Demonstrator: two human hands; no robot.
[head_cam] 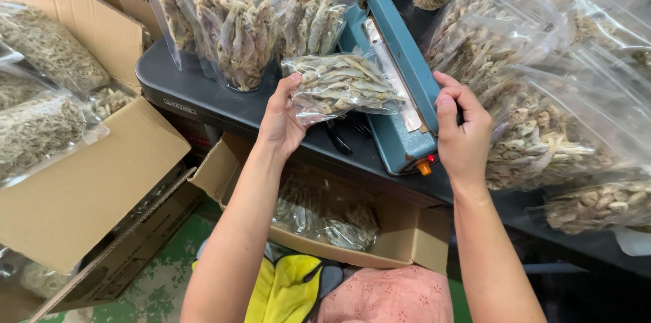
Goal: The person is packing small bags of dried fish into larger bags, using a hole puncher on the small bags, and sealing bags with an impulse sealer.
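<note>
left hand (281, 119): I see its fingers closed on the left end of a small clear bag of dried fish (342, 82), thumb on top, bag held level above the counter (203, 96).
bag position: its right end lies across the sealing bar of the teal heat sealer (400, 79), under the raised arm.
right hand (464, 129): fingers curled round the right edge of the sealer's arm, gripping it; orange knob (424, 167) just below the wrist.
counter: dark grey, sealer sits mid-counter, black scissors (342, 134) just left of its base, partly under the bag.
behind: large bags of dried fish (237, 31) standing upright at the counter's far edge.
right side: more filled bags (542, 126) piled, touching the sealer's side.
below counter: open cardboard box (400, 231) holding sealed small packs.
left: bigger cardboard boxes (88, 187) with bags of finer dried fish.
</note>
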